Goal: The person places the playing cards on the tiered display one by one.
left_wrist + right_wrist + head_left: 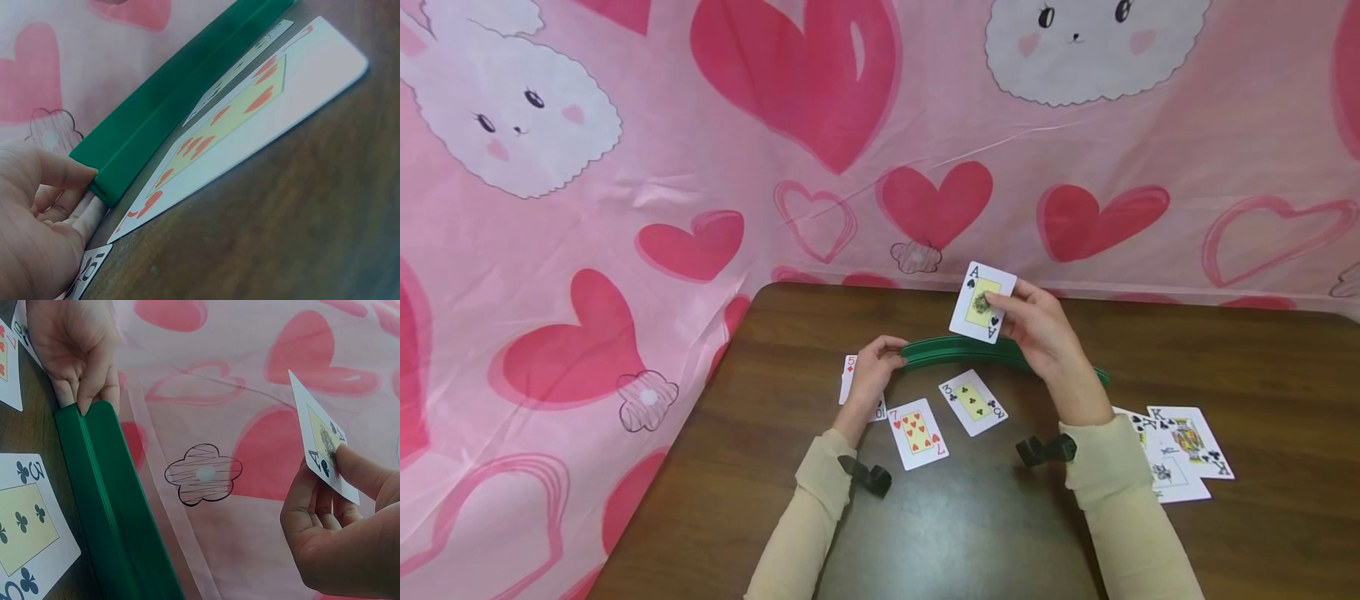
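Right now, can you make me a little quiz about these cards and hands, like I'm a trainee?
1. Which card does the right hand hold?
2. True or false: the left hand grips the green card holder by its middle.
3. Where is the seven of hearts?
A) Standing in the card holder
B) Flat on the table
C) Under the right hand

Key:
1. The ace of spades.
2. False; it grips one end.
3. B
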Demonstrator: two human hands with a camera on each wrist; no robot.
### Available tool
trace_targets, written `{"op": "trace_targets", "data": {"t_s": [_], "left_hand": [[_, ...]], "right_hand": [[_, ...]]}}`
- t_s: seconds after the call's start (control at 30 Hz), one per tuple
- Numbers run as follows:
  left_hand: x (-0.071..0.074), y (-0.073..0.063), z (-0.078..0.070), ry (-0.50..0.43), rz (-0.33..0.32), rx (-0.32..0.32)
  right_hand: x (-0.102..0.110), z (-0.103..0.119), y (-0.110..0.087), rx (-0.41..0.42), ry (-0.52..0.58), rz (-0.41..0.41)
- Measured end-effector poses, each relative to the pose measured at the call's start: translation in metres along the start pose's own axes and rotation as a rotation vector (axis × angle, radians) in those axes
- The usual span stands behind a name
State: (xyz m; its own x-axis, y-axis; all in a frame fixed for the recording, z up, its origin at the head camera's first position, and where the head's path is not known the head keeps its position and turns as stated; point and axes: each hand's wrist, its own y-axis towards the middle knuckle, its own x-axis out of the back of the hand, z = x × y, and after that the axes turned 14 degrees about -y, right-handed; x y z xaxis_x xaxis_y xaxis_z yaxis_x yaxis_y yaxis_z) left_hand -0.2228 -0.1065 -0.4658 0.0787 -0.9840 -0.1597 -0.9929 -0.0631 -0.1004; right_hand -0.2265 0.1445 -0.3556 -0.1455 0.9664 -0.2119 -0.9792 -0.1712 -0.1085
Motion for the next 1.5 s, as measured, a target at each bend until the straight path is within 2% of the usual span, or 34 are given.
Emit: {"op": "trace_targets", "data": {"t_s": [0.97, 1.13, 1.37, 1.5], "left_hand": [[0.002, 0.0, 0.002, 0.014, 0.002, -0.018], [0.003, 0.001, 0.001, -0.003, -0.008, -0.031], [0.004, 0.001, 0.001, -0.001, -0.005, -0.016], [0.002, 0.001, 0.001, 0.001, 0.008, -0.019]], "right_hand": [[-0.012, -0.01, 0.004, 0.028, -0.043, -0.002], [-0.017, -0.01, 0.007, 0.045, -0.064, 0.007], [-0.021, -0.01, 0.008, 0.026, -0.134, 0.045], [-0.02, -0.009, 0.01, 0.029, -0.101, 0.032]]}}
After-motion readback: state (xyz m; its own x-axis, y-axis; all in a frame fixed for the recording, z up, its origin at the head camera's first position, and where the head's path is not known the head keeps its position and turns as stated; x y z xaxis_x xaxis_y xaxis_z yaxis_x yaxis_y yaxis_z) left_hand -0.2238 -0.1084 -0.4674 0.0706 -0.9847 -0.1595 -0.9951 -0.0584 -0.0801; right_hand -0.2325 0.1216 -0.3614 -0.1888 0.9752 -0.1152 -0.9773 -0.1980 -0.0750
